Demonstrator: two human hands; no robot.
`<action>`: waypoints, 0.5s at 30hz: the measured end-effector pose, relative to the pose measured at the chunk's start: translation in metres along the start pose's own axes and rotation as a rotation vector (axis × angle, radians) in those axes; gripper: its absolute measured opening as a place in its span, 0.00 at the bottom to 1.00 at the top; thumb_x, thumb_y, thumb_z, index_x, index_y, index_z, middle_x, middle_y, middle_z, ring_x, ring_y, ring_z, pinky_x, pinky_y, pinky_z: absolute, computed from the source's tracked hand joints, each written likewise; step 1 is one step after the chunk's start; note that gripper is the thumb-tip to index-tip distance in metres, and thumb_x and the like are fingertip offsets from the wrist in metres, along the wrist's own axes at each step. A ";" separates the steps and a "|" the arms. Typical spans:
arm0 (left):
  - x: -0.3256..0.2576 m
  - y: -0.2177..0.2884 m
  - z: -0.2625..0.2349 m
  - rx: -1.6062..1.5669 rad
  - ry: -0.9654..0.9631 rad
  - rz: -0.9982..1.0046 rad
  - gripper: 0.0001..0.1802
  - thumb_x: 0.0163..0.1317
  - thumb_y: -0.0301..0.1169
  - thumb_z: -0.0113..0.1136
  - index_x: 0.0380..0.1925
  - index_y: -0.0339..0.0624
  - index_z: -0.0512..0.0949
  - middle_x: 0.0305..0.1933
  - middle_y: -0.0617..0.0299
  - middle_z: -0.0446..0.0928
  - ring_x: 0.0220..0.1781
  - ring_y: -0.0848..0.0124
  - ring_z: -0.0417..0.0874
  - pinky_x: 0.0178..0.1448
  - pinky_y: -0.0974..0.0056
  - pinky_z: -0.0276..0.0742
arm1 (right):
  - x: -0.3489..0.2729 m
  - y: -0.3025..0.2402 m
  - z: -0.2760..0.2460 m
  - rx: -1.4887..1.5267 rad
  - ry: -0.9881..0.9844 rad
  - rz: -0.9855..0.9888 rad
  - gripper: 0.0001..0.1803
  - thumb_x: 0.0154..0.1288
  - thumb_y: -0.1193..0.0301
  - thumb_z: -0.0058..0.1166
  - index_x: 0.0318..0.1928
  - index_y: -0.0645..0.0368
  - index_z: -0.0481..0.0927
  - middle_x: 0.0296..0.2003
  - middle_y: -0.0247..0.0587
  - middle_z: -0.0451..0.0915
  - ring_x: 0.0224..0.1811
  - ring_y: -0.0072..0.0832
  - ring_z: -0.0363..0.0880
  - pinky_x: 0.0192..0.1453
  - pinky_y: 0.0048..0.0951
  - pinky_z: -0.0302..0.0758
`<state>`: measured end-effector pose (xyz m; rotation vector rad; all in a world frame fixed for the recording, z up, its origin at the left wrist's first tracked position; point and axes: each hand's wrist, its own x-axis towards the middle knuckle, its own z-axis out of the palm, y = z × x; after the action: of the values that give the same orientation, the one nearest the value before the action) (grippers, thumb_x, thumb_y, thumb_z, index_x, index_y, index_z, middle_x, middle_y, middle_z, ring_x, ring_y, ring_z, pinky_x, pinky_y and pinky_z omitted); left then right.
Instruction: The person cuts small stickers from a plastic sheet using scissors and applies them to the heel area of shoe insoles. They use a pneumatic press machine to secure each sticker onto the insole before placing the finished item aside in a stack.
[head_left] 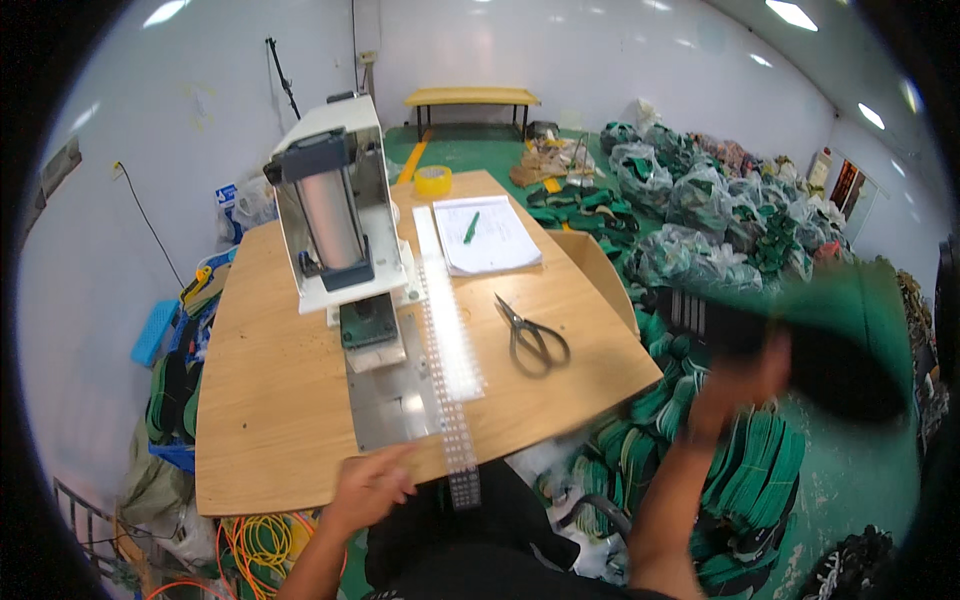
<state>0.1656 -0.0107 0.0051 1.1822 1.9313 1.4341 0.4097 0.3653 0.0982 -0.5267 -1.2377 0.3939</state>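
"Where are the hands?"

"The left hand [372, 487] is at the front edge of the bench [270, 400], fingers loosely bent, nothing visible in them. The right hand [745, 380] is out past the right corner, closed on a flat piece [850, 375]; it's blurred, so how tightly I can't tell."

"What's the piece like?"

"Black, with a rounded end, green along its upper part and pale stripes toward the left. One layer or several, I can't tell."

"And room to move?"

"A dotted strip [462, 470] overhangs the front edge, beside a metal plate [375, 415]. Green stacks [755, 465] crowd below the right corner. Bare wood separates the scissors [535, 340] from the right edge."

"Farther back?"

"A press [330, 220] left of the strip, a paper pad [490, 250] right of it, yellow tape [432, 180] near the far edge."
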 end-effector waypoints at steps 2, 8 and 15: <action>-0.003 -0.019 -0.038 -0.094 0.271 0.063 0.14 0.67 0.27 0.50 0.50 0.33 0.75 0.38 0.57 0.79 0.31 0.73 0.78 0.37 0.68 0.77 | 0.098 0.010 0.091 -0.129 -0.117 0.004 0.63 0.45 0.42 0.66 0.70 0.61 0.42 0.66 0.65 0.45 0.66 0.53 0.46 0.66 0.50 0.46; -0.019 -0.051 -0.119 0.046 0.880 0.401 0.22 0.63 0.19 0.42 0.59 0.37 0.63 0.39 0.56 0.76 0.32 0.74 0.75 0.38 0.68 0.76 | 0.281 -0.058 0.243 -0.578 0.006 -0.349 0.76 0.39 0.37 0.68 0.72 0.64 0.30 0.70 0.72 0.35 0.75 0.59 0.30 0.75 0.53 0.35; -0.029 -0.108 -0.199 0.160 0.881 0.252 0.09 0.57 0.17 0.40 0.22 0.37 0.69 0.23 0.66 0.68 0.24 0.81 0.64 0.27 0.75 0.57 | 0.279 -0.108 0.237 -0.498 -0.107 -0.648 0.74 0.44 0.40 0.67 0.71 0.66 0.26 0.70 0.72 0.32 0.75 0.58 0.31 0.75 0.53 0.37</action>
<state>-0.0111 -0.1510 -0.0287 0.9527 2.5558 2.2310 0.2625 0.4702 0.4345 -0.4921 -1.5372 -0.4506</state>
